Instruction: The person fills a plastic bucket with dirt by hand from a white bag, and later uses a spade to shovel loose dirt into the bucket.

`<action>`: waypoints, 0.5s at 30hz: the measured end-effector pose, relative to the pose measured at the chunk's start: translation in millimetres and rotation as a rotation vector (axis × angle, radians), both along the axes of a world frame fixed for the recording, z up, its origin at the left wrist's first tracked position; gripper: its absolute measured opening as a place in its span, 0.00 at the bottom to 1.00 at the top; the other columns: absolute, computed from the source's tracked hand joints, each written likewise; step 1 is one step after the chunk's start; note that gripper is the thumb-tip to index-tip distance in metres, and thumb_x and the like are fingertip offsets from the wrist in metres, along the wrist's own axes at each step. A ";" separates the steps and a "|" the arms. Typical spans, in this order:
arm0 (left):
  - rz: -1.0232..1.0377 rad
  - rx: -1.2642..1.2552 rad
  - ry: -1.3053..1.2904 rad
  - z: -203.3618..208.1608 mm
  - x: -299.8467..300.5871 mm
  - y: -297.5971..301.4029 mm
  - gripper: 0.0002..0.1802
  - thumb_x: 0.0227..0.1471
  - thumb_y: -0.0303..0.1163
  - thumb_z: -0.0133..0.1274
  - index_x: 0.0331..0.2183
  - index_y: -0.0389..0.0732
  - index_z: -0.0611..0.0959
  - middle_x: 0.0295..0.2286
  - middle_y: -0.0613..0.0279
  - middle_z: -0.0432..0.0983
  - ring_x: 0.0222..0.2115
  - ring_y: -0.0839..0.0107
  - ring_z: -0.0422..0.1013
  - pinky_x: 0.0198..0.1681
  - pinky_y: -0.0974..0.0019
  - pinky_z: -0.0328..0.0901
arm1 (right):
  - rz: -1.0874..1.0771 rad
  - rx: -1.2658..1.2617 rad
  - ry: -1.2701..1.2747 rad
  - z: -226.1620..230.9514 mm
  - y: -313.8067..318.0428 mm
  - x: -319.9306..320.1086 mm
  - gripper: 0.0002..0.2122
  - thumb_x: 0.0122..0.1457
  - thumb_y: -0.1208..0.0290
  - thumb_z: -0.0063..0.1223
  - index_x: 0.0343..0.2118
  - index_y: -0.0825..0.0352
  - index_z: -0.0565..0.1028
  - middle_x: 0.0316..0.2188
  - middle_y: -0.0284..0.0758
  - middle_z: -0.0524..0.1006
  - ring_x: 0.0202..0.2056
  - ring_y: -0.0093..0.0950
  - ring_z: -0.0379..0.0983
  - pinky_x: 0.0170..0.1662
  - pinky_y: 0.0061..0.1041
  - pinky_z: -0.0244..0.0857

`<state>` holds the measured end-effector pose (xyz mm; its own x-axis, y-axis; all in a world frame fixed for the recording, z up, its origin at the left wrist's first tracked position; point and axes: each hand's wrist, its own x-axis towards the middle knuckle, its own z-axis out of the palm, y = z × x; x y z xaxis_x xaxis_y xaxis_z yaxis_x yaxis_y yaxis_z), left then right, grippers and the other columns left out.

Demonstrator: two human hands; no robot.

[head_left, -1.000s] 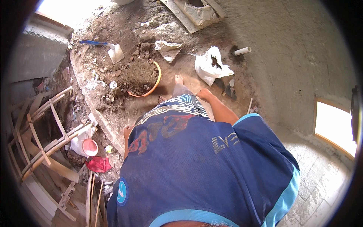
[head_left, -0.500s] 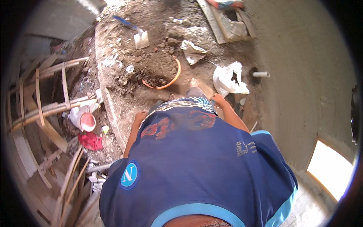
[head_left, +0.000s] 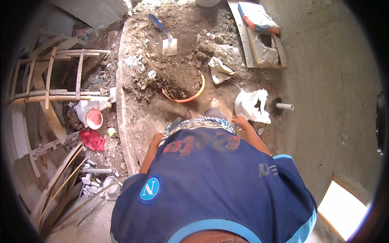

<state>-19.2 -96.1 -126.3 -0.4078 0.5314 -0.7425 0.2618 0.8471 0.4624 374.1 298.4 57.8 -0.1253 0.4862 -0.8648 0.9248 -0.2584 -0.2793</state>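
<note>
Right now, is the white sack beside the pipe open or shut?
Open: the white sack gapes along its ragged edge, showing a dark hollow.

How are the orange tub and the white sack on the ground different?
The orange tub has a smooth, curved rim, while the white sack is crumpled, with a ragged edge.
Dark soil heaps in the tub and hides its far rim; the sack shows a dark opening, its contents unclear.
The sack is closer to the right hand than the tub is.
Both rest on the dirt ground.
</note>
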 end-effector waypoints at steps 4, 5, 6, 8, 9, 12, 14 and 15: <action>0.064 -0.019 -0.068 43.3 12.9 22.2 0.24 0.43 0.46 0.55 0.30 0.31 0.83 0.28 0.41 0.78 0.33 0.58 0.77 0.37 0.59 0.67 | -0.007 -0.015 0.010 -10.2 4.4 5.2 0.15 0.48 0.62 0.58 0.35 0.69 0.77 0.24 0.41 0.76 0.23 0.34 0.73 0.23 0.37 0.69; 0.058 -0.004 -0.099 81.5 33.0 56.0 0.24 0.43 0.46 0.55 0.30 0.31 0.83 0.28 0.41 0.78 0.33 0.58 0.77 0.37 0.59 0.67 | -0.050 -0.018 -0.037 -13.9 5.2 30.1 0.16 0.47 0.62 0.60 0.37 0.68 0.77 0.25 0.39 0.75 0.23 0.33 0.72 0.23 0.37 0.67; 0.077 0.002 -0.099 119.3 36.8 72.2 0.24 0.42 0.45 0.56 0.31 0.31 0.83 0.28 0.42 0.79 0.32 0.59 0.77 0.37 0.60 0.67 | -0.064 -0.019 -0.030 -18.1 3.9 37.2 0.16 0.47 0.63 0.60 0.36 0.68 0.77 0.25 0.39 0.75 0.23 0.33 0.72 0.24 0.37 0.68; 0.176 0.041 -0.129 124.3 11.8 51.9 0.18 0.43 0.39 0.56 0.30 0.32 0.84 0.27 0.46 0.80 0.31 0.61 0.77 0.37 0.61 0.68 | -0.032 -0.024 0.063 -27.9 3.7 6.5 0.15 0.47 0.64 0.60 0.34 0.69 0.78 0.25 0.38 0.75 0.24 0.32 0.72 0.26 0.38 0.69; 0.198 0.006 -0.091 127.5 6.3 52.6 0.19 0.43 0.38 0.57 0.33 0.32 0.83 0.31 0.46 0.79 0.34 0.61 0.76 0.39 0.62 0.68 | -0.030 0.014 0.072 -32.7 2.3 -3.7 0.14 0.46 0.64 0.61 0.32 0.70 0.78 0.24 0.38 0.76 0.24 0.32 0.73 0.27 0.39 0.69; 0.277 -0.086 0.053 138.9 -4.0 55.8 0.26 0.42 0.39 0.59 0.43 0.33 0.78 0.39 0.44 0.77 0.42 0.59 0.74 0.45 0.63 0.66 | 0.059 0.043 0.065 -41.3 2.9 -16.7 0.16 0.45 0.62 0.58 0.33 0.69 0.79 0.27 0.42 0.79 0.28 0.35 0.77 0.27 0.35 0.72; 0.305 -0.130 0.134 155.1 -2.0 67.1 0.31 0.42 0.40 0.61 0.47 0.33 0.75 0.43 0.43 0.74 0.45 0.57 0.72 0.48 0.63 0.65 | 0.059 0.055 0.094 -41.5 0.4 -13.0 0.16 0.45 0.62 0.58 0.32 0.70 0.79 0.25 0.42 0.79 0.26 0.34 0.77 0.26 0.34 0.71; 0.312 -0.150 0.169 165.0 -1.3 70.5 0.33 0.42 0.40 0.61 0.48 0.33 0.74 0.45 0.43 0.73 0.47 0.56 0.70 0.49 0.62 0.64 | 0.047 0.049 0.086 -40.1 -2.4 -11.7 0.15 0.45 0.62 0.58 0.31 0.71 0.79 0.24 0.42 0.79 0.25 0.35 0.77 0.25 0.34 0.71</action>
